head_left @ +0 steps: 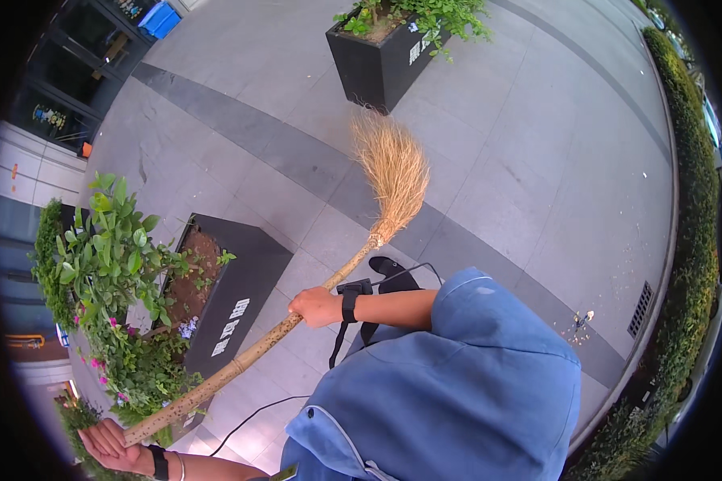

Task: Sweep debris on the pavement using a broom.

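A long broom point(241, 362) with a spotted bamboo handle lies slantwise across the view, from lower left to upper middle. Its straw bristles point(393, 164) fan out over the paving, near the foot of a black planter. My right hand point(317, 307) is wrapped round the handle about halfway along, below the bristle head. At the handle's top end, at lower left, my left hand point(111, 445) is closed round it. Black straps sit on both wrists; a small black device point(354, 287) with a cable is at the right one.
A black planter point(245, 264) with leafy plants stands close on the left, another planter point(381, 68) ahead. A hedge point(678, 160) and kerb run along the right, with a drain grate point(640, 309) and scattered debris point(582, 325) nearby. Glass doors point(76, 72) and a blue bin point(160, 20) are far left.
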{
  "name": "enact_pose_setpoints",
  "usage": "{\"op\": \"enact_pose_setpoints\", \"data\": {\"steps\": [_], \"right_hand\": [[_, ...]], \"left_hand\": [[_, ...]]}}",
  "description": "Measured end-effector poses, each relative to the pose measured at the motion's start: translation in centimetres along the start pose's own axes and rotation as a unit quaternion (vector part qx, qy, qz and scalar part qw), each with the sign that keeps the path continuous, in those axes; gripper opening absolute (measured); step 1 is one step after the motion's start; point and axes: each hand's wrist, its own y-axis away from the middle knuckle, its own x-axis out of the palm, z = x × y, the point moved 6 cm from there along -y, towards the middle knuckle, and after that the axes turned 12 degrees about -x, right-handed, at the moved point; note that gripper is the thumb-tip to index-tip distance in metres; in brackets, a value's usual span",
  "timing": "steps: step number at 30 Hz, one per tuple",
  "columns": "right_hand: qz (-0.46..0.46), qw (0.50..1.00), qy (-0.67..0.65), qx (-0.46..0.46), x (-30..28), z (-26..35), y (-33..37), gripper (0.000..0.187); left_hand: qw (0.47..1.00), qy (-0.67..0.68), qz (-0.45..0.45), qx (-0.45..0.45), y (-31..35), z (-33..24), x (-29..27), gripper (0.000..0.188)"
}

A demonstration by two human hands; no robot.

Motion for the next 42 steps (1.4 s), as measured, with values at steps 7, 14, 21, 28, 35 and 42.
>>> {"op": "enact_pose_setpoints", "data": {"steps": [7,14,21,28,35,42], "right_hand": [[-0.018,0.981,0.058,0.187,4.7,-0.5,17.7,0.018],[-0.185,0.876,0.205,0.395,-0.3,3.1,37.8,0.017],[-0.364,0.765,0.256,0.466,-1.2,10.0,48.1,0.019],[-0.525,0.604,0.23,0.553,4.3,14.9,59.8,0.016],[-0.563,0.448,0.095,0.688,13.3,13.8,73.8,0.014],[-0.578,0.429,0.11,0.685,7.4,6.5,81.8,0.003]], "left_hand": [[0.988,0.081,0.063,-0.118,4.7,11.5,2.0,0.049],[0.883,0.258,0.337,-0.198,9.8,21.1,14.3,0.047],[0.714,0.414,0.514,-0.233,12.8,21.5,26.5,0.043],[0.485,0.484,0.678,-0.267,21.7,23.2,43.9,0.041],[0.333,0.406,0.763,-0.377,43.2,25.1,61.5,0.042],[0.378,0.276,0.811,-0.352,47.3,26.8,72.4,0.043]]}}
